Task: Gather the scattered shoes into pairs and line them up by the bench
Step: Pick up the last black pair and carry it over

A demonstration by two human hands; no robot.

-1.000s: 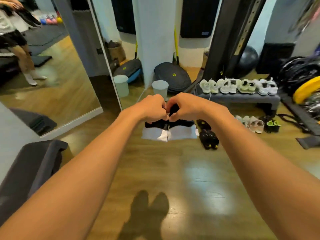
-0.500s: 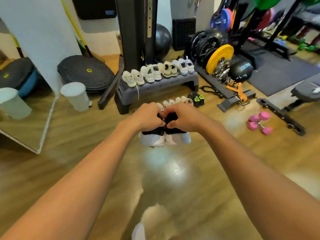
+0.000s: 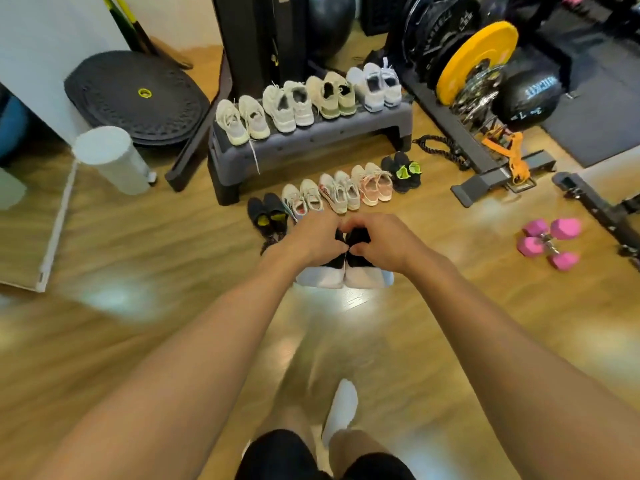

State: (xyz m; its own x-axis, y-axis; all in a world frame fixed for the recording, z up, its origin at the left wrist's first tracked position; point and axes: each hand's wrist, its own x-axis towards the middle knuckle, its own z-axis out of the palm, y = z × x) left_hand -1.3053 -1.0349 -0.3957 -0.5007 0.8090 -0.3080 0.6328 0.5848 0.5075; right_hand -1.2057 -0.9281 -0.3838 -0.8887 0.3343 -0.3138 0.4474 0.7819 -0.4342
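My left hand (image 3: 313, 239) grips the left shoe (image 3: 320, 275) of a black pair with white soles, and my right hand (image 3: 382, 242) grips the right shoe (image 3: 367, 273). Both shoes hang side by side, touching, above the wooden floor. Just ahead, a row of paired shoes stands on the floor: a dark pair (image 3: 266, 214), a white pair (image 3: 301, 199), a cream pair (image 3: 339, 192), a pink pair (image 3: 374, 183) and a black-and-green pair (image 3: 403, 171). Behind them the grey bench (image 3: 311, 147) carries several pale pairs (image 3: 306, 102) in a line.
A white bin (image 3: 112, 159) and black balance discs (image 3: 135, 97) stand at the left by a leaning mirror (image 3: 52, 233). A weight rack with a yellow plate (image 3: 474, 60), an orange strap (image 3: 509, 150) and pink dumbbells (image 3: 549, 245) lie to the right. My white-socked foot (image 3: 341, 410) is below.
The view has swung right and down and closed in on the bench. My hands still hold the black pair, now just short of the floor row.
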